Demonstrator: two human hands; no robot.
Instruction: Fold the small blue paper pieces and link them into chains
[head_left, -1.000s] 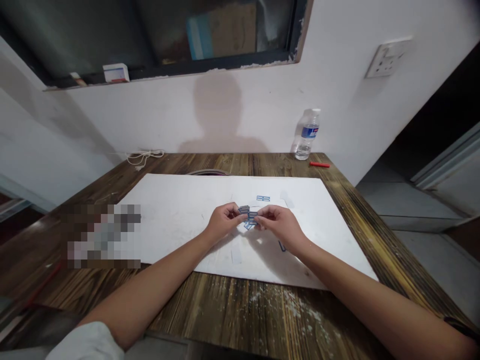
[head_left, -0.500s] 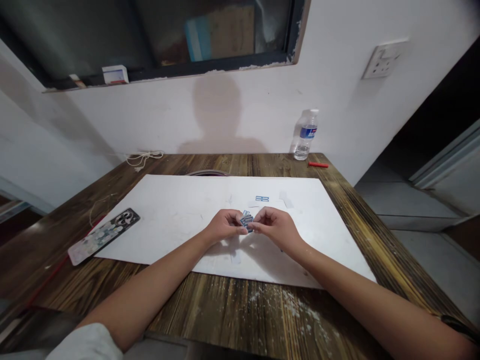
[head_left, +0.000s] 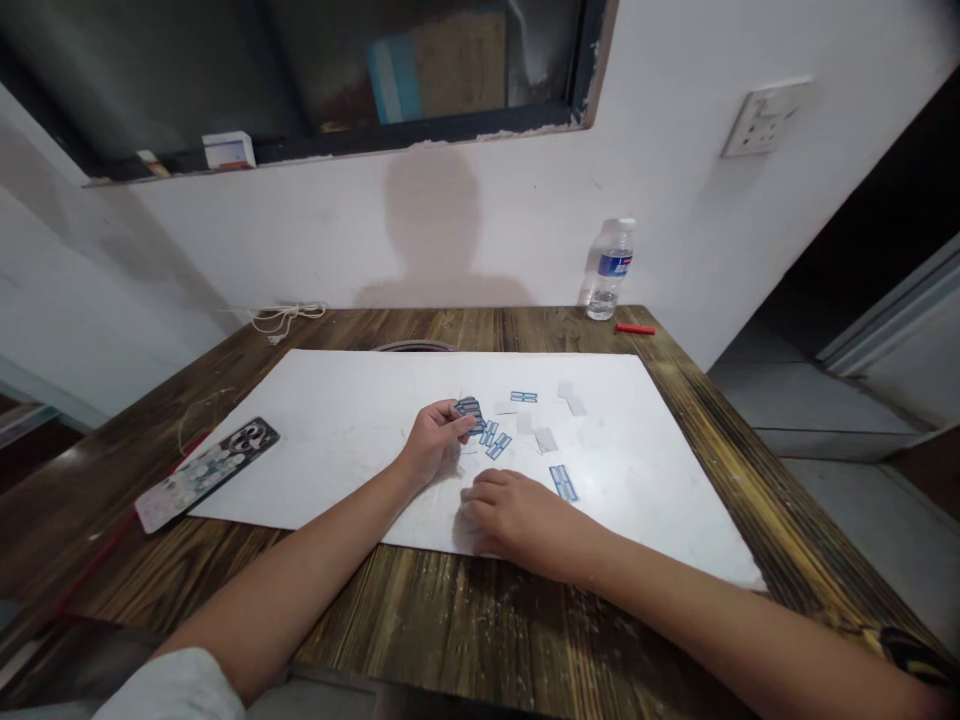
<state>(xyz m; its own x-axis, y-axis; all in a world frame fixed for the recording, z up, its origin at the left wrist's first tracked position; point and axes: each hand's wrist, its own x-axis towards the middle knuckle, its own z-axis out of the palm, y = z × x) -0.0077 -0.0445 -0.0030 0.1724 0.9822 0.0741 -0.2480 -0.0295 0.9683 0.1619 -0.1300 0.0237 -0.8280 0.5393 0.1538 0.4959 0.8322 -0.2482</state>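
My left hand is closed on a small stack of blue-and-grey cards, pinched between thumb and fingers above the white board. Just right of it, two blue-patterned cards lie on the board. My right hand rests low over the board near its front edge, fingers curled down and together; anything beneath them is hidden. Another blue-patterned card is beside the right hand, and one more blue card lies farther back. Several plain pale cards are scattered between them.
The white board covers much of the wooden table. A phone overlaps its left edge. At the back right stand a water bottle and a red stick-like object. A white cord lies at back left.
My hands have separated. The left has shifted slightly left and away from me with the stack; the right has come down toward the front edge, uncovering cards on the board.
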